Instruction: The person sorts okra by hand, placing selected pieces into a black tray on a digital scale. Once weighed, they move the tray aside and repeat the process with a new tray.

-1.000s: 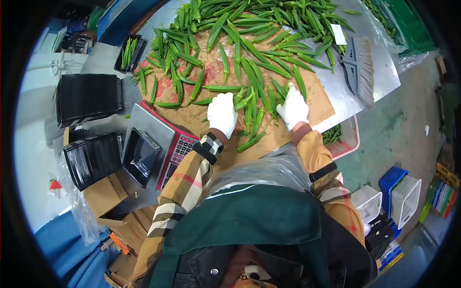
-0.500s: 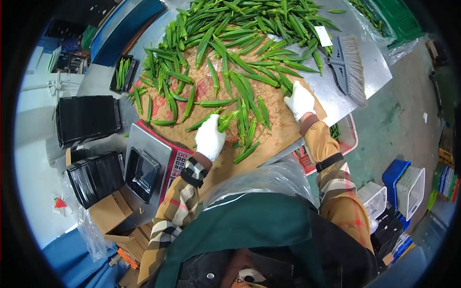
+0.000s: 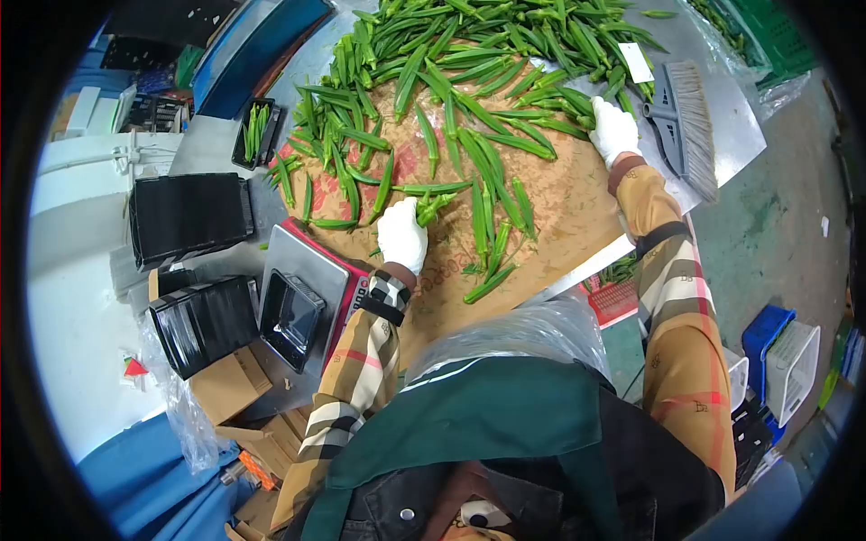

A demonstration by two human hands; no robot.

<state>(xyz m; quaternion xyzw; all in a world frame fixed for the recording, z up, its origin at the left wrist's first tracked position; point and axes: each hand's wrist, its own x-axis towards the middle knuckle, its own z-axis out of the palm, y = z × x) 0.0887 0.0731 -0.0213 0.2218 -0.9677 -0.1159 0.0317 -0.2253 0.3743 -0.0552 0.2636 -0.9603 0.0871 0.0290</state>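
A small bunch of green okra pods (image 3: 431,207) is gripped in the white-gloved left hand (image 3: 401,236), fingers curled shut around it, over the brown cardboard sheet (image 3: 559,207) — just beside the red-bodied weighing scale (image 3: 343,284). The white-gloved right hand (image 3: 613,129) is laid on loose pods (image 3: 505,140) near the grey hand brush (image 3: 687,126) — how its fingers stand cannot be told.

We can read no whole word or number anywhere here. The cardboard sheet (image 3: 559,207) under the okra pods (image 3: 469,54) carries faded red print towards its left side, too worn to make out. A white tag (image 3: 636,63) lies among the pods at the far right, and any writing on it is too small to read. On the scale (image 3: 307,257) at the near left, the key marks on the keypad (image 3: 346,312) are a blur. The checked sleeve (image 3: 686,397) on the right bears small dark monogram marks that we cannot decipher.
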